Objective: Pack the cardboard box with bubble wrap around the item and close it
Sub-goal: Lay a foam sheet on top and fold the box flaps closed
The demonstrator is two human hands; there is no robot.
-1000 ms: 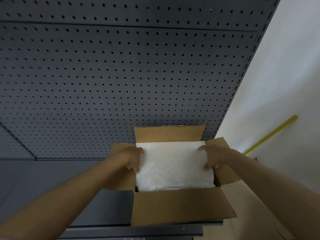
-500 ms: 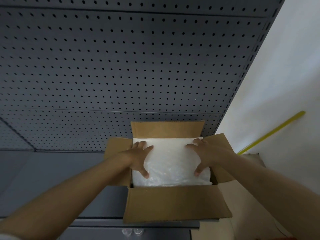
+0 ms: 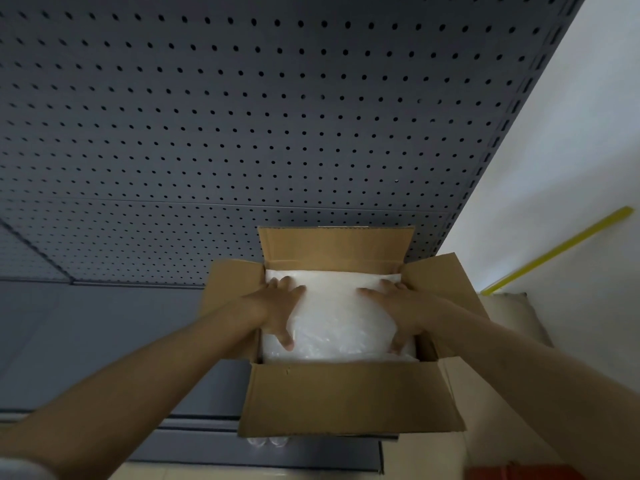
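Pressing my flat, open left hand and right hand on the white bubble-wrap pad in the open brown cardboard box at lower centre, I should push evenly before folding flaps.

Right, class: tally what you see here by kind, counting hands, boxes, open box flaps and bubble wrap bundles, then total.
Hands: 2, left hand and right hand
Cardboard box: 1
Open flaps: 4
Bubble wrap bundle: 1
Total: 8
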